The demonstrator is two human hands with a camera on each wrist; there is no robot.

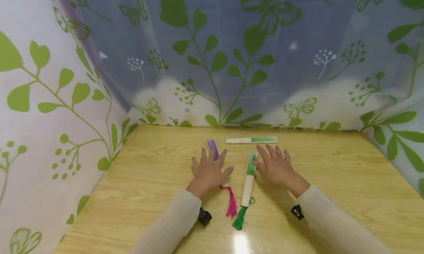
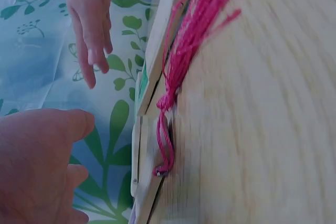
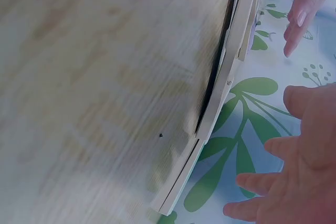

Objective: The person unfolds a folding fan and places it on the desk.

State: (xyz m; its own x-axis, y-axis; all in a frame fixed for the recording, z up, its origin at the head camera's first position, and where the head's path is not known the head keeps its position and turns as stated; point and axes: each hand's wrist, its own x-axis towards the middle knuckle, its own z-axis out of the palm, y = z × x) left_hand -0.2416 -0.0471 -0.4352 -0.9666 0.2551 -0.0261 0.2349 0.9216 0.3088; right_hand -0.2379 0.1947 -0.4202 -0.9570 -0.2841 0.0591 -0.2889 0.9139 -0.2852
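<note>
Left hand: spread, empty, over purple folding fan
Right hand: spread, empty, near green-tasselled folding fan
Rear folding fan: crosswise

Purple is shown on one folding fan, magenta on its tassel; the green-tasselled folding fan and far folding fan are banded green and cream; the backdrop cloth is printed with green leaves

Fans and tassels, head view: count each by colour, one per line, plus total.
Purple fan: 1
Green fans: 2
Pink tassel: 1
Green tassel: 1
Total: 5
</note>
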